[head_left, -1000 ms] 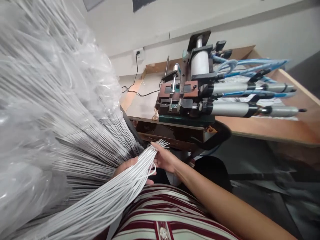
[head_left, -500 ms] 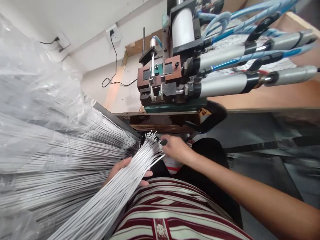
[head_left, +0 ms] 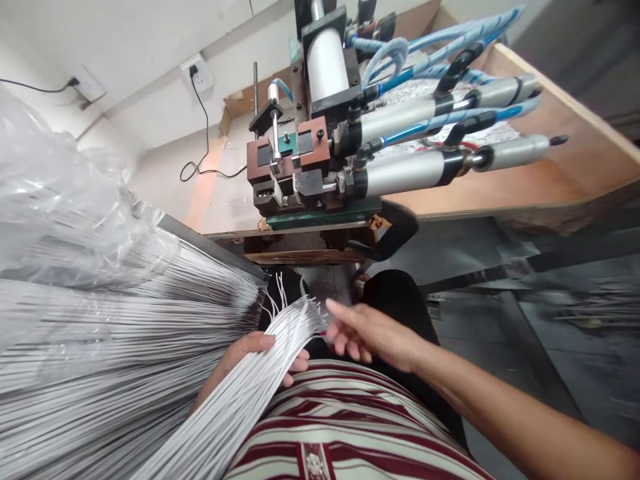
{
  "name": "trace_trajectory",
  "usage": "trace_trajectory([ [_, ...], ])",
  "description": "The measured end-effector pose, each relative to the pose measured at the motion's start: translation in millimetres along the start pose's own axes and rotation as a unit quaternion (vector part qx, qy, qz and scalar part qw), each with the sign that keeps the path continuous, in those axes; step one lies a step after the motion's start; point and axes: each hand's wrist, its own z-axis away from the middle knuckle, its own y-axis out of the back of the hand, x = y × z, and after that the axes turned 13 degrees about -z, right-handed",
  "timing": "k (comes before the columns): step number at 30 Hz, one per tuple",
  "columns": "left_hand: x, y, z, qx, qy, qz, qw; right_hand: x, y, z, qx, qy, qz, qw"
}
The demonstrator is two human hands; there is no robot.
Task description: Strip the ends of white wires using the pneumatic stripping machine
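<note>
A thick bundle of thin white wires [head_left: 250, 387] runs from the lower left up to the middle, its cut ends fanned out above my lap. My left hand [head_left: 253, 353] is wrapped round it from below, thumb on top and fingertips showing on the right side. A few wires [head_left: 279, 293] stick up apart from the rest. Just right of the wire ends, my right hand [head_left: 363, 330] hovers with fingers loosely curled and apart, slightly blurred. I see nothing held in it.
Beyond my knees stands a pneumatic machine [head_left: 300, 167] with silver cylinders [head_left: 405, 173] and blue hoses [head_left: 430, 53] on a wooden bench [head_left: 450, 200]. More wires [head_left: 125, 333] lie on the left, partly under clear plastic [head_left: 65, 193]. A black power cord [head_left: 205, 127] hangs from a wall socket.
My right hand has dropped a little lower and loosened from its closed shape beside the wire ends. Some wires now stand apart from the bundle. The whole view has shifted.
</note>
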Motion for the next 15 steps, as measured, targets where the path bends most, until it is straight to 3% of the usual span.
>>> trace_trajectory([
  [2,6,-4.2,-3,0.022,-0.020,-0.031,0.999,13,-12,16,-0.085,-0.111,-0.021,0.990],
  [4,14,-12.0,-6,0.033,-0.029,-0.063,0.997,24,-30,20,-0.183,-0.242,-0.152,0.941],
  [5,19,-17.5,-6,0.042,-0.032,-0.085,0.995,27,-40,17,-0.197,-0.247,-0.235,0.919],
  [7,30,-30.0,-3,0.083,-0.051,-0.167,0.981,28,-58,3,-0.168,-0.200,-0.365,0.894],
  [8,35,-36.2,0,0.128,-0.076,-0.257,0.955,25,-64,-6,-0.148,-0.176,-0.401,0.887],
  [10,42,-45.5,8,0.220,-0.118,-0.438,0.864,17,-72,-25,-0.132,-0.142,-0.420,0.886],
  [11,43,-47.4,11,0.256,-0.128,-0.493,0.821,12,-75,-33,-0.134,-0.131,-0.418,0.889],
  [12,42,-47.0,13,0.280,-0.134,-0.516,0.799,8,-77,-39,-0.138,-0.120,-0.411,0.893],
  [13,40,-44.0,15,0.296,-0.137,-0.512,0.795,5,-79,-44,-0.144,-0.110,-0.402,0.897],
  [15,35,-31.1,13,0.306,-0.143,-0.463,0.819,1,-83,-47,-0.153,-0.088,-0.377,0.909],
])
